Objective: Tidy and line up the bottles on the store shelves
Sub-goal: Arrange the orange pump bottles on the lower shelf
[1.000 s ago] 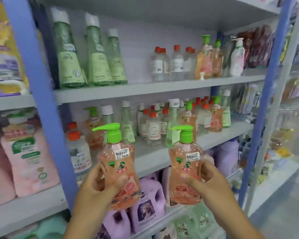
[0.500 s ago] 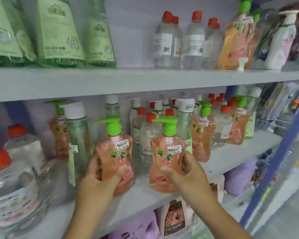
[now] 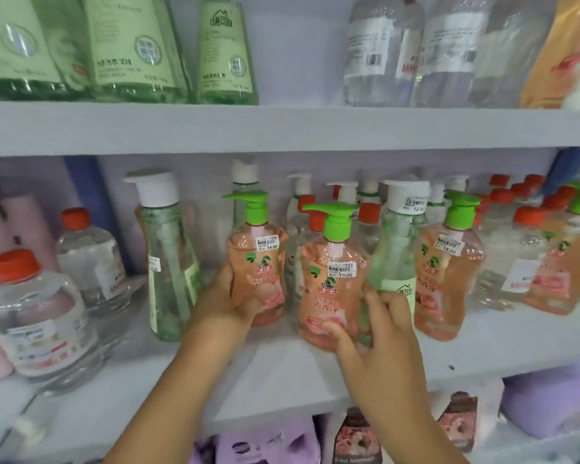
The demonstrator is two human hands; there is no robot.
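Note:
Two peach pump bottles with green pumps stand on the middle shelf (image 3: 282,370). My left hand (image 3: 230,296) grips the left pump bottle (image 3: 257,266) low on its body, thumb across the front. My right hand (image 3: 379,333) holds the right pump bottle (image 3: 330,283) near its base, thumb on the front, fingers spread along its right side against a green bottle with a white cap (image 3: 397,249). A third peach pump bottle (image 3: 447,269) stands to the right.
A tall green bottle (image 3: 168,259) stands left of my left hand, with clear red-capped bottles (image 3: 36,316) further left. Red-capped and white-capped bottles crowd the back of the shelf. Green and clear bottles stand on the upper shelf (image 3: 282,128). Purple packs lie below.
The camera has come much closer to the shelf. Both peach pump bottles moved from mid-air onto the middle shelf, still in my hands. My right fingers have spread out.

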